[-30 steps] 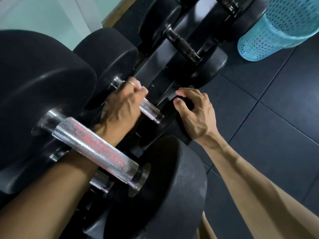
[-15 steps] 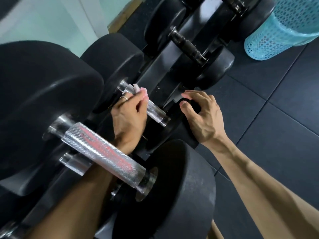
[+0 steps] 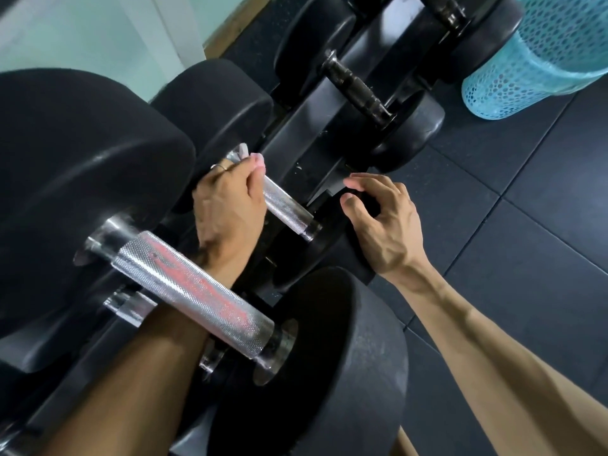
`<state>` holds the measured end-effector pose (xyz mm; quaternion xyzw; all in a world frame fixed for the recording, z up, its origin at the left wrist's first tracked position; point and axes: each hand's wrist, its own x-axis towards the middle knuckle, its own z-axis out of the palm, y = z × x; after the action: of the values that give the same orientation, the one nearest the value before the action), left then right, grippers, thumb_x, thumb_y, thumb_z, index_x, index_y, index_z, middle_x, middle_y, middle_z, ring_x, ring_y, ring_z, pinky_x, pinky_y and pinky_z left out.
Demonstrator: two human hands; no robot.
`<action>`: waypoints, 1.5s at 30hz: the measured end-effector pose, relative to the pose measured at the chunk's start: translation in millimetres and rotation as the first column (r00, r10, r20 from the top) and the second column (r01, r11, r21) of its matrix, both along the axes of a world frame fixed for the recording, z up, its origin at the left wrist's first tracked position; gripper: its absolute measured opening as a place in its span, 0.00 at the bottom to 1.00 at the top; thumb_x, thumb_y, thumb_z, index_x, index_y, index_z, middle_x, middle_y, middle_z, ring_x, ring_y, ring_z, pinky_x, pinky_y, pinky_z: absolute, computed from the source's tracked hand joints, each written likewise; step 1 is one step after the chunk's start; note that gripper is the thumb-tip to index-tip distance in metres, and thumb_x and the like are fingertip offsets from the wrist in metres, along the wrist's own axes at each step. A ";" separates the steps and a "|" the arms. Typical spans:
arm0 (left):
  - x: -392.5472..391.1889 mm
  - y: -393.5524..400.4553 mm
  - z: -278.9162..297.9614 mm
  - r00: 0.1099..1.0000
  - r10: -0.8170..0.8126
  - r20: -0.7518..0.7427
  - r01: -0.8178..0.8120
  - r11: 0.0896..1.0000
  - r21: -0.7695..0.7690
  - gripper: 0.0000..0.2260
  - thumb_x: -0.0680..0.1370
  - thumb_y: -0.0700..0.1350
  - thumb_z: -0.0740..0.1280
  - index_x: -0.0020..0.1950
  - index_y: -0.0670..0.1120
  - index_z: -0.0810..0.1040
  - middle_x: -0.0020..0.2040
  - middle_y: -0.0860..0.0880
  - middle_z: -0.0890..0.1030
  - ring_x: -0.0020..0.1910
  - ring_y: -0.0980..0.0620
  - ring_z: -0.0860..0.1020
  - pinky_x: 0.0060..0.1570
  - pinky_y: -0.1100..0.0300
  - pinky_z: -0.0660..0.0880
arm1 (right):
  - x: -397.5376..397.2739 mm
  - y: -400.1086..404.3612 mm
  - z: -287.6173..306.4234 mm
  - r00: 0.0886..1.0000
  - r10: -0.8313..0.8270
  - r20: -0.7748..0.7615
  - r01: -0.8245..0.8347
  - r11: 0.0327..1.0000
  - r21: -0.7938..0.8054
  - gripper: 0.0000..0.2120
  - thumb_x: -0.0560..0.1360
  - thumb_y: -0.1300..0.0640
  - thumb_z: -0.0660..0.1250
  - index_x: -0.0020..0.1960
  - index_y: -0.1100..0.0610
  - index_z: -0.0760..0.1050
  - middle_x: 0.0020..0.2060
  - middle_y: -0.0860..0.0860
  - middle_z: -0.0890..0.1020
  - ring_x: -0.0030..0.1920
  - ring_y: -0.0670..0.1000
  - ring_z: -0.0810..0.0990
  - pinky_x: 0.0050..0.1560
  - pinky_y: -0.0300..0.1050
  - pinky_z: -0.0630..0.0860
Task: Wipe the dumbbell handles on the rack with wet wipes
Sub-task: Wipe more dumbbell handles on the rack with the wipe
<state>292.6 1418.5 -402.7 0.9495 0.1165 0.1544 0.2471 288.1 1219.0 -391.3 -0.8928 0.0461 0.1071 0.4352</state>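
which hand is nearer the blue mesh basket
Right. The right hand hovers open beside the rack, on the basket's side. The left hand is farther off, gripping a wipe on the silver handle.

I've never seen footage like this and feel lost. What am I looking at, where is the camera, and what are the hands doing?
The camera sits on a person's head, looking down at their own bare arms. In front is a rack of black dumbbells. The left hand wraps a pale wet wipe around a silver dumbbell handle. The right hand hovers beside it, fingers relaxed, holding nothing. Nearer the camera is a bigger knurled handle with reddish marks. A turquoise mesh basket stands on the dark floor.
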 end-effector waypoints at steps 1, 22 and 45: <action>-1.6 -4.1 -0.6 1.000 -0.019 -0.018 0.018 1.000 -0.014 0.10 0.80 0.46 0.66 0.54 0.45 0.85 0.44 0.42 0.85 0.43 0.41 0.81 0.47 0.59 0.68 | 0.1 0.3 0.0 1.000 0.002 -0.001 -0.002 1.000 -0.001 0.20 0.73 0.44 0.60 0.61 0.48 0.80 0.61 0.37 0.78 0.58 0.40 0.68 0.54 0.19 0.57; -139.0 31.1 99.8 0.877 0.279 -0.392 -0.481 0.484 -0.731 0.06 0.76 0.41 0.72 0.51 0.49 0.84 0.47 0.49 0.86 0.41 0.58 0.84 0.37 0.66 0.79 | -0.6 15.0 112.4 0.943 0.296 -0.150 -0.297 0.955 0.022 0.08 0.79 0.51 0.67 0.55 0.48 0.82 0.43 0.43 0.82 0.42 0.39 0.77 0.43 0.32 0.71; -153.3 -91.3 222.6 0.757 0.606 -0.245 -0.420 0.163 -0.893 0.02 0.75 0.38 0.74 0.43 0.43 0.84 0.37 0.44 0.85 0.37 0.51 0.84 0.40 0.60 0.82 | -46.5 15.8 194.1 0.656 0.742 0.136 -0.726 0.571 0.385 0.12 0.73 0.63 0.75 0.56 0.56 0.83 0.46 0.46 0.86 0.47 0.43 0.85 0.52 0.43 0.82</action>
<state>139.4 1327.2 -180.1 0.5310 0.4739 0.2165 0.6682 241.6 1234.8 -197.2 -0.7175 -0.3424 0.3026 0.5257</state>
